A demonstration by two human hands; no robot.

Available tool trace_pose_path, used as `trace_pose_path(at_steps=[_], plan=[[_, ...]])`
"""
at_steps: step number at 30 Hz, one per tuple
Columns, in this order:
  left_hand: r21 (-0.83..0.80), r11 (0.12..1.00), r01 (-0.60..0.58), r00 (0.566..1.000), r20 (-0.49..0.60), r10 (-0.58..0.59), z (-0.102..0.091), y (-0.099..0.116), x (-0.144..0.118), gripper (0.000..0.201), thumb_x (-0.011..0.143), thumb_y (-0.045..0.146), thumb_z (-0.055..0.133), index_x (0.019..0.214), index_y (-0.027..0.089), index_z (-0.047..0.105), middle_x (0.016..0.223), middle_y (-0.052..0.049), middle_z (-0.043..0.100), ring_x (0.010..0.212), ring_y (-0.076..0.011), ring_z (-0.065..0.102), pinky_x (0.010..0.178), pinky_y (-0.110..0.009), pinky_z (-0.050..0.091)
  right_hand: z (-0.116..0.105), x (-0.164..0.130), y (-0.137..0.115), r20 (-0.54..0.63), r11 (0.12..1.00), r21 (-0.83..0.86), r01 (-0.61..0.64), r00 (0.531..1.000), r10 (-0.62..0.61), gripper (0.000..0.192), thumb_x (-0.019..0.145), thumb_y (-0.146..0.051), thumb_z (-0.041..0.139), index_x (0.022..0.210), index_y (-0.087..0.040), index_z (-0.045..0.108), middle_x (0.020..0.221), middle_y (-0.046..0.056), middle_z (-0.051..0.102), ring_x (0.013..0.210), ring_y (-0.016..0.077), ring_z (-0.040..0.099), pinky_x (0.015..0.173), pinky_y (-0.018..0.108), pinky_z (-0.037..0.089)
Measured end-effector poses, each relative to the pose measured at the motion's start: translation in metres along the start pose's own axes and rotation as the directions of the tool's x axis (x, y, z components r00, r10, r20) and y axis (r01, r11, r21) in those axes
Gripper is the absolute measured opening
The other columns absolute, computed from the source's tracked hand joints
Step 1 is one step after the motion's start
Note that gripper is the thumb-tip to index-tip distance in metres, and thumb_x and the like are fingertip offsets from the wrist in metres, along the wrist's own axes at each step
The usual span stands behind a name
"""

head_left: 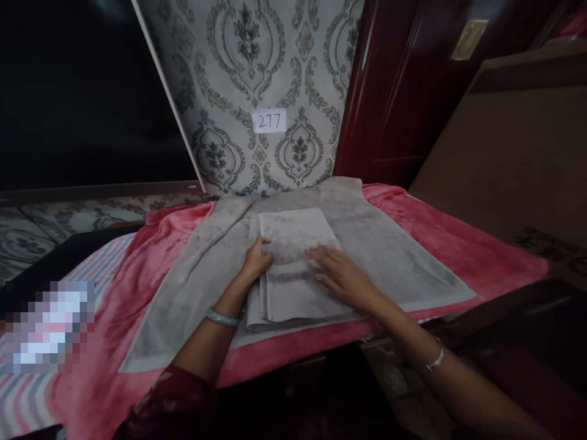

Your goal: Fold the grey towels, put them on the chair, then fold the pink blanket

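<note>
folded grey towel (296, 269) lies on top of a larger grey towel (394, 256), spread flat over a pink blanket (458, 244). left hand (257, 260) at the folded towel's left edge, fingers curled over the edge, thumb on top; looks like a light pinch on the top layer, though how firm cannot be told. right hand (342, 275) flat on the folded towel's right half, fingers spread and pressing down, nothing gripped. bangle (222, 318) on left wrist, thin bracelet (435, 359) on right. striped sheet (27, 397) shows at lower left. patterned wallpaper (257, 73) behind, with a small label reading 277 (269, 121). dark red door (403, 91) to the right.
</note>
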State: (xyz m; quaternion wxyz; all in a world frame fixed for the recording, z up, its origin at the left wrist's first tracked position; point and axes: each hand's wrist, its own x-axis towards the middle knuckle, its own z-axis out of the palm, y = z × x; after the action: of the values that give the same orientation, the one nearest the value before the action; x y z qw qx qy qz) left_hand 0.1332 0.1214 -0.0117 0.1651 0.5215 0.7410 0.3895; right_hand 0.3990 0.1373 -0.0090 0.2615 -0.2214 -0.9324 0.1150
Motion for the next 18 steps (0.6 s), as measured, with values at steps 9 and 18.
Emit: trace_pose_path(at_steps=[9, 18], plan=[[0.055, 0.998, -0.004, 0.999, -0.034, 0.006, 0.001, -0.001, -0.001, 0.044, 0.07, 0.007, 0.053, 0.111, 0.019, 0.06, 0.058, 0.009, 0.044, 0.06, -0.0157, 0.053, 0.065, -0.026, 0.043, 0.034, -0.009, 0.031, 0.204, 0.973, -0.224, -0.048, 0.974, 0.095, 0.058, 0.101, -0.051, 0.048, 0.156, -0.033, 0.041, 0.166, 0.006, 0.028, 0.153, 0.0328, 0.021, 0.121, 0.063, 0.021], [0.222, 0.975, -0.028, 0.998, -0.042, 0.038, -0.002, 0.006, 0.0, 0.048, 0.074, 0.001, 0.05, 0.117, 0.017, 0.059, 0.091, -0.004, 0.068, 0.09, -0.0199, 0.066, 0.087, -0.03, 0.049, 0.026, 0.013, 0.021, 0.266, 0.991, -0.128, -0.044, 0.961, 0.077, 0.06, 0.101, -0.049, 0.052, 0.157, -0.031, 0.039, 0.166, 0.01, 0.025, 0.154, 0.0357, 0.017, 0.119, 0.068, 0.016]])
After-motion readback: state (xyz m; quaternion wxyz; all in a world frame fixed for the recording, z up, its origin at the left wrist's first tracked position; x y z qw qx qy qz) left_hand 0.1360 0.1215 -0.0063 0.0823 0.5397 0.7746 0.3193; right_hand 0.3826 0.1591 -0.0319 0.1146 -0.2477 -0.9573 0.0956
